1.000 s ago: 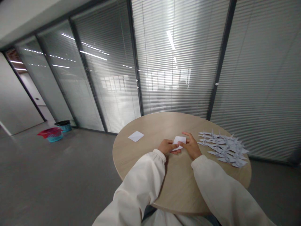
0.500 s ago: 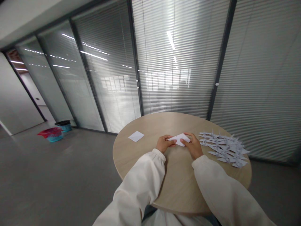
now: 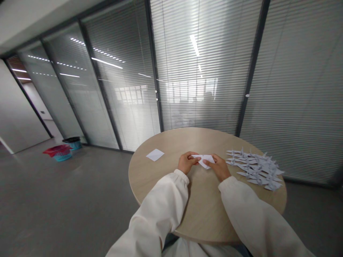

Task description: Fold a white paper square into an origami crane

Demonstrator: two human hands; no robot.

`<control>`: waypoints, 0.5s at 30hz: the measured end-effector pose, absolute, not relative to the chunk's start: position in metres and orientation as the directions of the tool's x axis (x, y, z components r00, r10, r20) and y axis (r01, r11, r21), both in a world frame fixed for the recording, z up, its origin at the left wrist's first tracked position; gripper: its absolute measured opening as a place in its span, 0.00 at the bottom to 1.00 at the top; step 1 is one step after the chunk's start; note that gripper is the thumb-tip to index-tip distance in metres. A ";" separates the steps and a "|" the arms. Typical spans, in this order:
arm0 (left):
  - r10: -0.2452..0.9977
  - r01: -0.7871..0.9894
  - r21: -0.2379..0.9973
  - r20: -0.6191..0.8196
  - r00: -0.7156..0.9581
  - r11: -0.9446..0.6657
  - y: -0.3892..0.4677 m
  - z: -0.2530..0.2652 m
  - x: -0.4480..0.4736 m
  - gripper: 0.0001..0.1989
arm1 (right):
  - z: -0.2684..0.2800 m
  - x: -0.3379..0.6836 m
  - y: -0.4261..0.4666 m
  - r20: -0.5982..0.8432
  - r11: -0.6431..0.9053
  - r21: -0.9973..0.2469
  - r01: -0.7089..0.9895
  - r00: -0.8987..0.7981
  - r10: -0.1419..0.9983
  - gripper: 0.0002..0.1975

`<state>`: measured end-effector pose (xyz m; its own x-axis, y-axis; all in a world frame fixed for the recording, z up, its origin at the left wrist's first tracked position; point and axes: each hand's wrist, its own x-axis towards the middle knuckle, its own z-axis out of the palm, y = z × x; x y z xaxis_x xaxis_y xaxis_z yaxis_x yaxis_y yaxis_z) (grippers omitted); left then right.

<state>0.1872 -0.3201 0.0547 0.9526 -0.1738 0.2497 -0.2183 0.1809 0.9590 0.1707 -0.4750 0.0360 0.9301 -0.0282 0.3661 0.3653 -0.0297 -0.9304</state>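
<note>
A small piece of folded white paper point(image 3: 207, 163) is held between my two hands, over the middle of the round table. My left hand point(image 3: 187, 162) pinches its left end, thumb on the near face. At the other end my right hand point(image 3: 219, 167) grips it, with the thumb pressed on the paper and the fingers behind. Fingertips behind the paper are partly hidden. To the left, a flat white paper square point(image 3: 155, 155) lies on the tabletop. Right of my right hand, several folded white paper cranes point(image 3: 257, 167) sit close together in rows.
The round wooden table point(image 3: 203, 210) has its front edge close to my body. Glass partitions with blinds point(image 3: 203, 71) stand behind it. On the floor at left are a blue bin with a red liner point(image 3: 59, 153) and another with a black liner point(image 3: 74, 143).
The folded paper has tilted, its top edge now lying more level and its point facing toward me. My right hand's fingers have come down slightly. My left hand keeps its hold.
</note>
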 end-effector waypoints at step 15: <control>-0.140 -0.044 0.943 0.094 0.986 0.329 -0.317 0.054 0.194 0.17 | 0.030 0.175 -0.478 0.404 -0.024 -0.915 0.404 0.913 -0.054 0.20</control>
